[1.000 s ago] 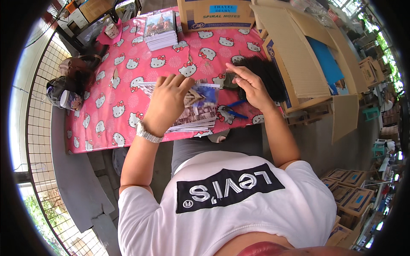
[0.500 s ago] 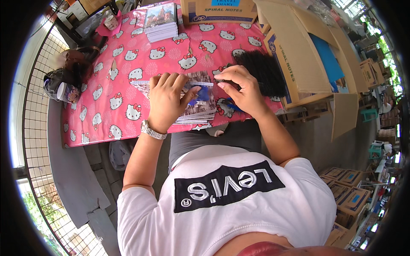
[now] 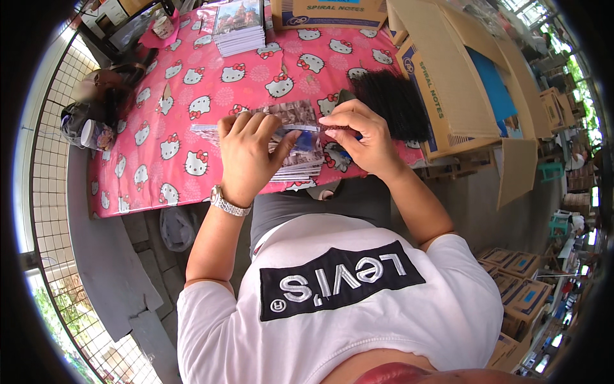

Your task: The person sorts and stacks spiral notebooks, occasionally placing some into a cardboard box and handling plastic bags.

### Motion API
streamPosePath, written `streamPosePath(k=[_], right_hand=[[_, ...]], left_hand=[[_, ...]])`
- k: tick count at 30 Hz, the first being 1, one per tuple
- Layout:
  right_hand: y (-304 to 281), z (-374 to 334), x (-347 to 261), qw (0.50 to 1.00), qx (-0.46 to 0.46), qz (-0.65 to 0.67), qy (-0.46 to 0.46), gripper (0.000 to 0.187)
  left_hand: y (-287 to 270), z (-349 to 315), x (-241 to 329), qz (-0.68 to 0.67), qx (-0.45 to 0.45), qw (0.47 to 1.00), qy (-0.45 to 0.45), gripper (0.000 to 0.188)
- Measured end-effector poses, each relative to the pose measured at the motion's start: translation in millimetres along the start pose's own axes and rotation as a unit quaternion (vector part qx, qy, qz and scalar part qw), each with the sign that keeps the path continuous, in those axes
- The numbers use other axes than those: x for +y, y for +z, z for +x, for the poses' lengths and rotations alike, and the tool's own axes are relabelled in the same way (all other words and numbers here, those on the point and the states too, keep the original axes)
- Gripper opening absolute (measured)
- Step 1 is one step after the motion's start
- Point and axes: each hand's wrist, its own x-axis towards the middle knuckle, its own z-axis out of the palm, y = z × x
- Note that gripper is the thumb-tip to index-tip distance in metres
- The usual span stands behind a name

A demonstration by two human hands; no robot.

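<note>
My left hand (image 3: 248,150) is closed over a notebook (image 3: 306,142), its fingers curled over the far edge and its thumb lying on the blue part of the cover. Beneath it lies a stack of similar notebooks (image 3: 297,173) with grey photo-print covers, near the table's front edge. At the right end of the notebook's white bound edge, my right hand (image 3: 371,141) pinches a thin dark strand that looks like a spiral binding coil (image 3: 330,127). A pile of black spiral coils (image 3: 393,105) lies just beyond the right hand.
A pink cat-print cloth covers the table (image 3: 173,118). Another notebook stack (image 3: 240,43) stands at the far side beside a carton (image 3: 329,14). An open carton (image 3: 448,96) borders the right. Cups (image 3: 96,136) and a dark bag (image 3: 77,118) sit on the left.
My right hand has moved slightly left and down, bringing its fingertips to the end of the notebook's bound edge. My left hand keeps its hold.
</note>
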Motion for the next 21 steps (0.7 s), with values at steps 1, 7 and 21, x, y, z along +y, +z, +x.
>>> streamPosePath(k=[1,7,21], right_hand=[[-0.8,0.0,-0.3,1.0,-0.011,0.008,-0.003,0.025],[-6.0,-2.7,-0.1,0.998,-0.043,0.036,0.023,0.025],[-3.8,3.2,1.5,0.999,0.007,-0.029,0.019,0.024]], left_hand=[[0.7,-0.9,-0.6,0.0,0.006,1.0,-0.001,0.027],[0.4,-1.3,0.6,0.006,-0.002,1.0,-0.016,0.027],[1.5,0.3,-1.0,0.008,0.008,1.0,-0.012,0.025]])
